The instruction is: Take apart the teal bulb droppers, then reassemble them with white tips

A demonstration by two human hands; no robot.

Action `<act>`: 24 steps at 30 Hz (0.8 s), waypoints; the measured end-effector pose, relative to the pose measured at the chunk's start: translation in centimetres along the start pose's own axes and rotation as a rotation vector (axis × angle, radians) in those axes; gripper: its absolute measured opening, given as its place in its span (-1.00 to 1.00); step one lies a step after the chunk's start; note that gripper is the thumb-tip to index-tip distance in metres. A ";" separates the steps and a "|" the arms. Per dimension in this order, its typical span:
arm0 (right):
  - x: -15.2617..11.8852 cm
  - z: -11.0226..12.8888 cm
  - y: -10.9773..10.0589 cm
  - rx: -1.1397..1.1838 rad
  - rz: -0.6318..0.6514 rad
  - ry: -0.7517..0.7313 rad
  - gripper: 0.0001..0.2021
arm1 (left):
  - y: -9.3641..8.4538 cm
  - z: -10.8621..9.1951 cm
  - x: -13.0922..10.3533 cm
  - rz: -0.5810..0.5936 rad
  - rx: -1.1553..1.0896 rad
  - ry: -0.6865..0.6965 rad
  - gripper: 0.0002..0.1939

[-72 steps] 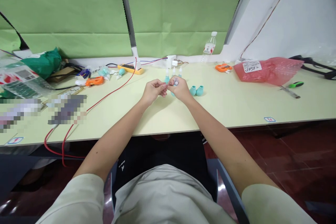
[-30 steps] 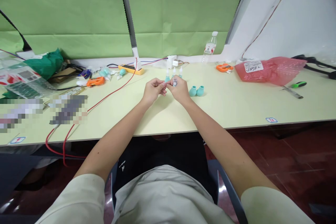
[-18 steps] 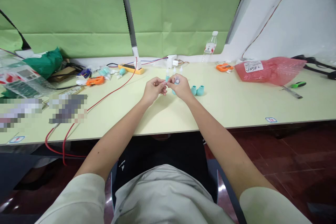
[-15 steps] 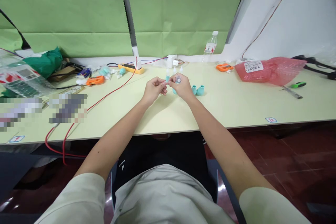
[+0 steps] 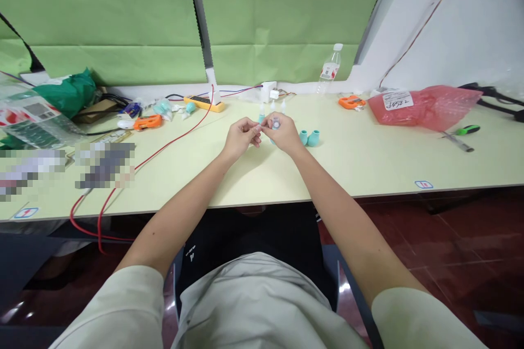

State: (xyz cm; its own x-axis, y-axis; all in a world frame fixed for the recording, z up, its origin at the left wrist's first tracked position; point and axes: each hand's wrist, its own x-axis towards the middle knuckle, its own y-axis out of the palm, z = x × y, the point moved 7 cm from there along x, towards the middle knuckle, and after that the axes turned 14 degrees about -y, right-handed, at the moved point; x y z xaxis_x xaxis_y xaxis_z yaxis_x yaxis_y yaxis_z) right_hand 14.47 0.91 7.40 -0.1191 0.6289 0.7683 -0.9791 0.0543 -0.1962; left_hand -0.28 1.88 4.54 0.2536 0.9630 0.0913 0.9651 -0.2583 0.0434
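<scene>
Over the last second: right hand [image 5: 282,130] has rolled back a little, clear piece [image 5: 276,123] now end-up in its curled fingers, just left of the bulbs [image 5: 314,138]. Left hand [image 5: 241,137], farther left of the bulbs, pinched, fingertips meeting the right's; whatever is between, too small to tell. Bulbs stand as they did; dropper [image 5: 262,111] behind and left of them likewise. Judgement: fine fingertip work, mid-handling.

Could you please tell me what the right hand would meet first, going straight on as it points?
Probably the left hand, directly facing the right hand; any gap between them is unclear.
</scene>
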 end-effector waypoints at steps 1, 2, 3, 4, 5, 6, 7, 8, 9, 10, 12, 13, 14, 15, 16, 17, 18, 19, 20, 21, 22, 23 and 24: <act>0.0 -0.1 -0.1 -0.006 -0.002 0.007 -0.77 | 0.0 0.0 0.0 0.000 0.001 -0.001 -0.56; 0.0 -0.2 -0.1 -0.013 -0.002 0.017 -0.77 | 0.1 0.0 0.0 0.003 -0.002 0.001 -0.55; -0.1 -0.3 -0.2 -0.017 -0.002 0.028 -0.76 | 0.1 0.0 0.0 0.008 -0.007 0.007 -0.54; -0.1 -0.4 -0.3 -0.015 -0.002 0.036 -0.75 | 0.1 -0.1 0.0 0.014 -0.013 0.012 -0.53; -0.1 -0.4 -0.3 -0.006 -0.001 0.041 -0.74 | 0.2 -0.1 0.0 0.019 -0.018 0.016 -0.52; -0.1 -0.5 -0.3 0.005 -0.001 0.044 -0.73 | 0.2 -0.1 -0.1 0.020 -0.019 0.017 -0.52; -0.1 -0.6 -0.3 0.015 0.000 0.046 -0.73 | 0.2 -0.1 -0.1 0.019 -0.017 0.013 -0.51; -0.1 -0.6 -0.3 0.020 -0.001 0.049 -0.73 | 0.2 -0.1 -0.1 0.016 -0.014 0.008 -0.52; -0.1 -0.7 -0.3 0.021 0.000 0.052 -0.72 | 0.1 -0.1 -0.1 0.013 -0.011 0.002 -0.52; -0.1 -0.8 -0.3 0.018 0.001 0.056 -0.72 | 0.1 0.0 -0.1 0.012 -0.011 -0.002 -0.52; -0.1 -0.9 -0.3 0.009 0.007 0.063 -0.71 | 0.2 0.0 -0.1 0.012 -0.015 -0.001 -0.53; 0.0 -0.9 -0.3 0.005 0.011 0.065 -0.71 | 0.2 -0.1 -0.1 0.013 -0.017 0.003 -0.53; 0.1 -0.9 -0.5 -0.002 0.015 0.068 -0.72 | 0.2 -0.1 0.0 0.013 -0.017 0.007 -0.54; 0.2 -0.9 -0.8 -0.015 0.018 0.070 -0.73 | 0.2 -0.1 0.0 0.009 -0.014 0.010 -0.55; 0.3 -0.9 -1.3 -0.040 0.014 0.071 -0.74 | 0.1 -0.1 0.0 0.003 -0.005 0.013 -0.56; 0.4 -0.9 -1.9 -0.080 0.010 0.073 -0.75 | 0.1 -0.2 -0.1 -0.006 0.017 0.018 -0.59; 0.5 -1.0 -2.6 -0.139 0.011 0.077 -0.76 | 0.0 -0.3 -0.2 -0.017 0.061 0.025 -0.62; 0.6 -1.1 -3.2 -0.216 0.018 0.084 -0.78 | 0.0 -0.5 -0.4 -0.021 0.136 0.037 -0.67; 0.6 -1.3 -3.8 -0.307 0.046 0.094 -0.80 | 0.1 -0.7 -0.7 -0.018 0.244 0.058 -0.71; 0.5 -1.6 -4.2 -0.403 0.092 0.107 -0.81 | 0.3 -1.0 -1.0 -0.006 0.376 0.086 -0.74; 0.4 -2.0 -4.3 -0.492 0.154 0.122 -0.81 | 0.7 -1.2 -1.4 0.018 0.518 0.118 -0.78; 0.3 -2.4 -4.3 -0.570 0.224 0.137 -0.82 | 1.1 -1.3 -1.8 0.049 0.649 0.146 -0.82; 0.0 -2.8 -4.1 -0.633 0.293 0.151 -0.82 | 1.5 -1.2 -2.1 0.088 0.758 0.163 -0.86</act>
State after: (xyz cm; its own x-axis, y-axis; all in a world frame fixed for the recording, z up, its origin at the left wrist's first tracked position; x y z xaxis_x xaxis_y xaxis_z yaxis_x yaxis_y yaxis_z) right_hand 18.92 2.89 6.53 -0.2936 0.7846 0.5461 -0.6212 0.2776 -0.7328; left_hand 0.55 -0.60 5.58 0.3749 0.9029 0.2101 0.7379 -0.1534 -0.6572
